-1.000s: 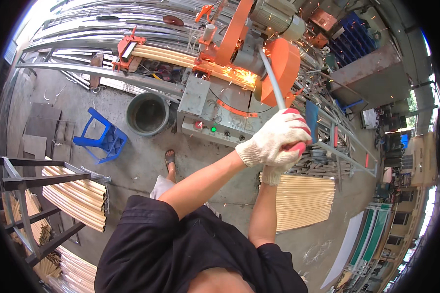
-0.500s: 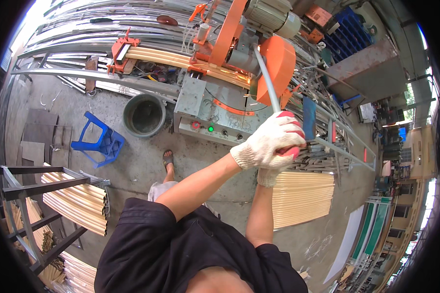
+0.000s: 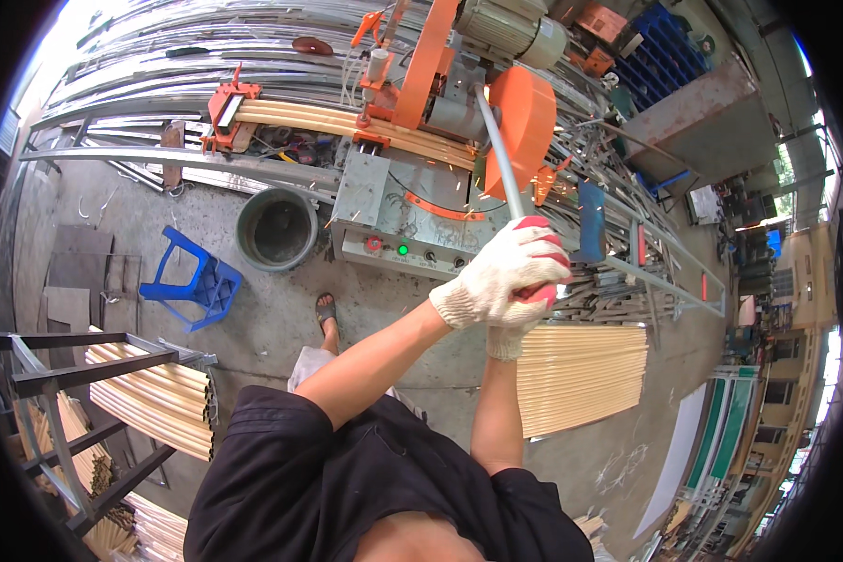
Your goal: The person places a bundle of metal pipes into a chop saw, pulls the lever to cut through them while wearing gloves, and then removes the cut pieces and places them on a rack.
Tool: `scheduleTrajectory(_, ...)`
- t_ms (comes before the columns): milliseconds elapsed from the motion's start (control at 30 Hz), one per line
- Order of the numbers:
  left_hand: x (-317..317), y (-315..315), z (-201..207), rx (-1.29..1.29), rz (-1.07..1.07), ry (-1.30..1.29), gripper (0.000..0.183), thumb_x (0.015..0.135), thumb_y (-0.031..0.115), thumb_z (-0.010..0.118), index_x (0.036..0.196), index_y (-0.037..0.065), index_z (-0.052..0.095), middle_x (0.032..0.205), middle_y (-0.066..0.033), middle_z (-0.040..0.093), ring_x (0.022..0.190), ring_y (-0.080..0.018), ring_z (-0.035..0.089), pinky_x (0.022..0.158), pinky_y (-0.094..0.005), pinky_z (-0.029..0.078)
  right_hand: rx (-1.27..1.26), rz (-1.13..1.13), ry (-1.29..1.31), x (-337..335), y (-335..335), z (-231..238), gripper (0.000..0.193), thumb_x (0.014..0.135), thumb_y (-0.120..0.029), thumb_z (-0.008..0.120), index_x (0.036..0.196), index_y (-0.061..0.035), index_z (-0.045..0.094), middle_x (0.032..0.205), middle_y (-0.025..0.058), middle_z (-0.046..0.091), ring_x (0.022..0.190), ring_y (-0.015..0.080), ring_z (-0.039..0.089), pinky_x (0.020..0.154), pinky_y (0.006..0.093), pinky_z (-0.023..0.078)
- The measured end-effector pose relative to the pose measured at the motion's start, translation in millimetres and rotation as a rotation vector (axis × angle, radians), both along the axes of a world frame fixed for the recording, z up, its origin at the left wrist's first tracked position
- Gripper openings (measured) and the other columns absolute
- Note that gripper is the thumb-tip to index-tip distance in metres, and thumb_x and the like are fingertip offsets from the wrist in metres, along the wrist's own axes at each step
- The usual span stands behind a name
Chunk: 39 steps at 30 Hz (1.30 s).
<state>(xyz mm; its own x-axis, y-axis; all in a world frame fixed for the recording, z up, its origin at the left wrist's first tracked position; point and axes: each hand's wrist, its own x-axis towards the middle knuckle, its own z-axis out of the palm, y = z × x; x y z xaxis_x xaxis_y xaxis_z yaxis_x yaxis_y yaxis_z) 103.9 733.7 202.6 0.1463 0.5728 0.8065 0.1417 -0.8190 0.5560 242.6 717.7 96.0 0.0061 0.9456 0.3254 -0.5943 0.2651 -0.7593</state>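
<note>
Ahead of me stands an orange cut-off saw with a rounded blade guard [image 3: 525, 131] on a grey base [image 3: 407, 201]. Its long grey metal handle [image 3: 501, 155] slants down toward me. My left hand [image 3: 501, 276], in a white knit glove with red-pink fingertips, wraps round the handle's end. Just below it, my right hand [image 3: 507, 343], also gloved, closes in the same spot, its fingers mostly hidden behind the left. Cream-coloured tubes [image 3: 300, 114] lie side by side under the saw head, held by an orange clamp [image 3: 227, 114] at the left. Sparks fly near the guard.
A dark round bucket [image 3: 277, 229] and a blue plastic stool [image 3: 192, 279] stand on the floor left of the saw. Stacked cream tubes [image 3: 583, 379] lie at the right, and more tubes [image 3: 155, 389] rest on a metal rack at the left. Metal bars lie behind the saw.
The saw handle and both hands appear slightly farther left and a little lower in view, and the whole scene has shifted a bit. More sparks now show right of the guard.
</note>
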Motion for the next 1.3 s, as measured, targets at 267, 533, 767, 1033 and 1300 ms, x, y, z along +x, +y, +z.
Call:
scheduleTrajectory(267, 1.9, -1.3, -7.9, -0.003, -0.015, 0.004, 0.032, 0.077, 0.020, 0.068, 0.107, 0.010, 0.070, 0.111, -0.0074, 0.069, 0.118, -0.0336, 0.059, 0.115, -0.0572, 0.036, -0.080, 0.112, 0.040, -1.5, -8.1, 8.7, 0.051, 0.109, -0.044, 0.044, 0.149, -0.0113, 0.041, 0.144, 0.0062, 0.050, 0.134, 0.0194, 0.050, 0.115, 0.0385, 0.041)
scheduleTrajectory(533, 0.4, -2.8, -16.4, 0.000, -0.049, 0.015, 0.035, 0.076, 0.023, 0.067, 0.108, 0.009, 0.070, 0.113, -0.0094, 0.069, 0.120, -0.0370, 0.058, 0.115, -0.0586, 0.035, -0.184, 0.036, -0.190, 23.0, -3.6, -40.7, 0.048, 0.109, -0.040, 0.047, 0.147, -0.0116, 0.043, 0.142, 0.0051, 0.051, 0.134, 0.0172, 0.048, 0.114, 0.0336, 0.040)
scheduleTrajectory(767, -1.6, -7.1, -21.8, 0.001, -0.040, 0.018, 0.036, 0.074, 0.022, 0.069, 0.108, 0.011, 0.070, 0.114, -0.0084, 0.068, 0.119, -0.0352, 0.059, 0.115, -0.0595, 0.036, -0.067, -0.057, -0.300, 11.6, -12.4, -36.0, 0.050, 0.107, -0.039, 0.049, 0.148, -0.0112, 0.042, 0.143, 0.0059, 0.051, 0.134, 0.0195, 0.050, 0.112, 0.0379, 0.044)
scheduleTrajectory(1033, -0.4, -7.5, -32.1, -0.002, -0.041, 0.018, 0.034, 0.074, 0.021, 0.071, 0.107, 0.011, 0.071, 0.112, -0.0070, 0.069, 0.119, -0.0335, 0.059, 0.115, -0.0595, 0.036, -0.218, 0.081, -0.071, 13.5, -24.9, -25.7, 0.049, 0.108, -0.041, 0.044, 0.149, -0.0142, 0.040, 0.144, 0.0073, 0.051, 0.134, 0.0222, 0.051, 0.111, 0.0394, 0.046)
scheduleTrajectory(1300, -3.8, -12.6, -48.7, -0.050, -0.121, 0.043, 0.039, 0.076, 0.020, 0.068, 0.114, 0.008, 0.070, 0.118, -0.0120, 0.068, 0.122, -0.0386, 0.058, 0.116, -0.0639, 0.033, -0.320, -0.001, -0.103, 21.0, -40.1, -32.8, 0.035, 0.107, -0.028, 0.046, 0.131, -0.0046, 0.058, 0.124, 0.0080, 0.063, 0.113, 0.0197, 0.063, 0.094, 0.0372, 0.054)
